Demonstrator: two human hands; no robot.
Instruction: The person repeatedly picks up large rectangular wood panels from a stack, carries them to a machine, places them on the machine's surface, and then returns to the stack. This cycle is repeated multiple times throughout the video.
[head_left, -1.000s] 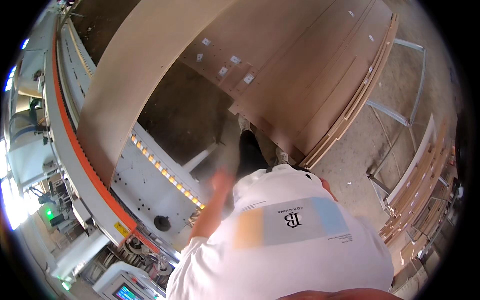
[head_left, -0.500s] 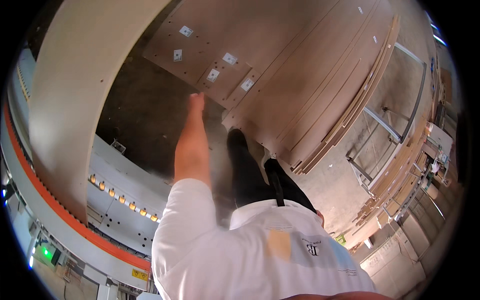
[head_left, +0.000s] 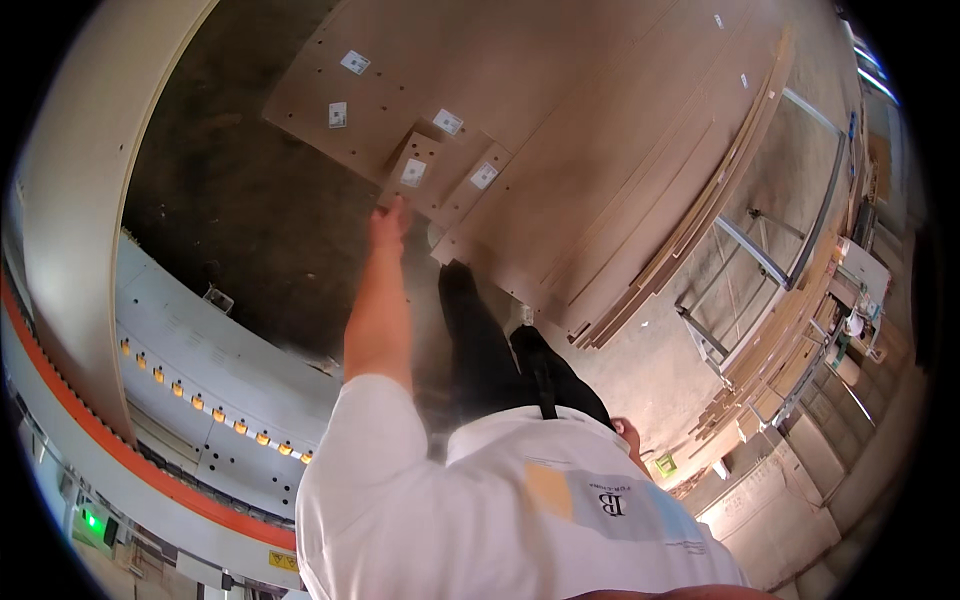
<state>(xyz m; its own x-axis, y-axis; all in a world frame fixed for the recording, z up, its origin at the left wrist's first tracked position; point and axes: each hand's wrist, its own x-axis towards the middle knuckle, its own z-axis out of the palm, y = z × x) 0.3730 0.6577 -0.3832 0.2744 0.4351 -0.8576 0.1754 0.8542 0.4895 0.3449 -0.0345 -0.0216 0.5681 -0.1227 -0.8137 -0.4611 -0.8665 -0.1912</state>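
Note:
My left hand (head_left: 388, 224) is stretched forward and closed on the near end of a small brown board (head_left: 412, 172). The piece is narrow, has drilled holes and carries a white label. Its far end is raised a little off a stack of large brown panels (head_left: 590, 130), and a shadow falls beside it. Another narrow labelled strip (head_left: 474, 184) lies on the stack just to its right. My right hand (head_left: 628, 434) hangs low by my hip, mostly hidden by my shirt, so its fingers cannot be made out.
To the left runs a machine (head_left: 200, 480) with an orange band and a row of yellow rollers. A large pale panel (head_left: 85, 200) stands over it. At the right are a metal frame (head_left: 755, 250) and long stacked boards (head_left: 780, 375). Dark floor (head_left: 260, 210) lies between machine and stack.
My left hand has lifted the near small board from the stack, tilting it up. My view has shifted, and my right hand shows more beside my hip.

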